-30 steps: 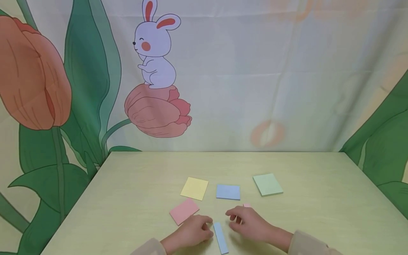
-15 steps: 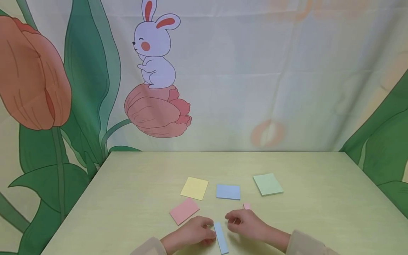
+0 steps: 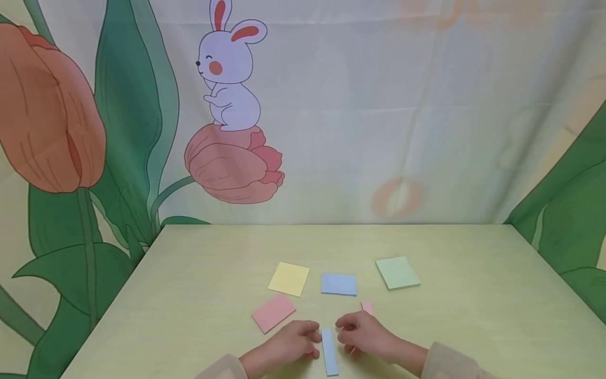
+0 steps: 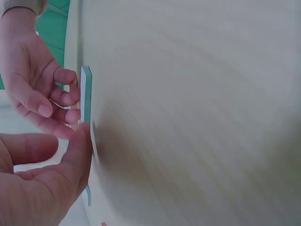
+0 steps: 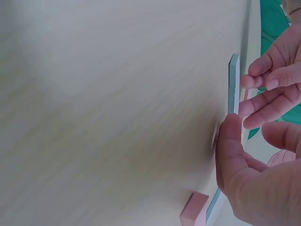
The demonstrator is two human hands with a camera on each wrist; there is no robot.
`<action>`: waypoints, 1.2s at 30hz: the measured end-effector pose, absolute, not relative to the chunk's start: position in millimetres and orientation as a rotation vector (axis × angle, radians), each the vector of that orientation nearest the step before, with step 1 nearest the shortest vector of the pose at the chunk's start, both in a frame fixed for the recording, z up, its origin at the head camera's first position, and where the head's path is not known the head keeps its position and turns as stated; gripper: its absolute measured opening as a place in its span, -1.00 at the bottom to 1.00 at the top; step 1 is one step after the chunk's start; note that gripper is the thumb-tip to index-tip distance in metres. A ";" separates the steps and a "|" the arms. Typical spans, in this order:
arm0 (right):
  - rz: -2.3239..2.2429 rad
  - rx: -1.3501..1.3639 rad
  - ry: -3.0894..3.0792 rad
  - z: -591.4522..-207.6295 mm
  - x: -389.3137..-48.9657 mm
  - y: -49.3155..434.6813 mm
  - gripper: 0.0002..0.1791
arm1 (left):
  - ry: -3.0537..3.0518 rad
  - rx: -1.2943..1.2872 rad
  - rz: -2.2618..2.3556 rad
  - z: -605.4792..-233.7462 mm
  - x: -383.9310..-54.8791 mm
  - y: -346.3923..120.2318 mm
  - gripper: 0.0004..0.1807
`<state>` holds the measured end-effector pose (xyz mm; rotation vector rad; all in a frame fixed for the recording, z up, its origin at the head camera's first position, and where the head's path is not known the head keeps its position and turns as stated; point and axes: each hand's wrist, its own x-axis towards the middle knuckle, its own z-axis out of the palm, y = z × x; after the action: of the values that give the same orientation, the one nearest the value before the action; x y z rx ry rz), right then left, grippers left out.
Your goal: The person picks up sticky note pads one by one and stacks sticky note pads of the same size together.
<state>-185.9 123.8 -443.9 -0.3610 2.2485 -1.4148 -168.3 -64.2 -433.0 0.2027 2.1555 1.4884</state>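
Observation:
A narrow light-blue strip, like a slim sticky-note pad [image 3: 329,352], lies flat between the two hands near the table's front. To its left is my left hand [image 3: 290,341], loosely bent, its fingertips at the strip's edge. My right hand [image 3: 371,337] is on the other side, fingers bent and thumb apart from the index finger in the right wrist view. Neither hand pinches the strip. Whether the right fingertips touch it, I cannot tell. A small pink pad [image 3: 366,307] is partly hidden behind the right hand; its block shape [image 5: 194,209] shows in the right wrist view.
Farther back on the pale table [image 3: 199,273] lie a yellow square note [image 3: 289,279], a blue pad [image 3: 339,284] and a green square pad [image 3: 397,273]. A pink pad [image 3: 273,313] lies just beyond the left hand. A printed curtain [image 3: 331,105] hangs behind.
The blue strip has turned a little straighter, its far end shifting right. My left fingers have moved right to its edge. The right hand has shifted slightly, its lower fingers now nearer the strip.

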 end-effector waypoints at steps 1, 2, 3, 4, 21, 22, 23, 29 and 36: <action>-1.427 -0.340 2.236 -444.0 -185.7 123.4 -0.64 | 2.158 0.203 1.494 -432.3 -167.4 -63.6 -0.48; -1.441 -0.320 2.222 -444.2 -185.5 123.1 -0.63 | 2.160 0.200 1.498 -431.9 -166.4 -63.0 -0.48; -1.456 -0.301 2.210 -444.4 -185.2 122.7 -0.62 | 2.166 0.196 1.496 -431.5 -165.6 -62.1 -0.48; -1.469 -0.282 2.199 -444.5 -185.0 122.2 -0.62 | 2.169 0.192 1.492 -431.0 -164.8 -61.3 -0.48; -1.625 -0.092 2.080 -440.6 -184.5 113.2 -0.48 | 2.122 0.212 1.511 -432.7 -163.4 -57.2 -0.48; -1.626 -0.088 2.079 -440.2 -184.6 113.1 -0.48 | 2.120 0.209 1.508 -432.7 -163.8 -57.2 -0.48; -1.628 -0.084 2.081 -440.1 -184.9 112.9 -0.48 | 2.119 0.209 1.506 -432.4 -164.0 -57.2 -0.48; -1.639 -0.061 2.103 -442.6 -188.1 111.3 -0.50 | 2.148 0.223 1.508 -434.0 -165.2 -56.0 -0.47; -1.650 0.001 2.151 -442.2 -189.8 104.2 -0.50 | 2.148 0.200 1.549 -438.6 -169.0 -52.8 -0.46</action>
<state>-189.8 104.2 -442.2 0.0013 2.1508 -1.6500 -169.0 -52.8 -438.6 0.2004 2.1483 1.5490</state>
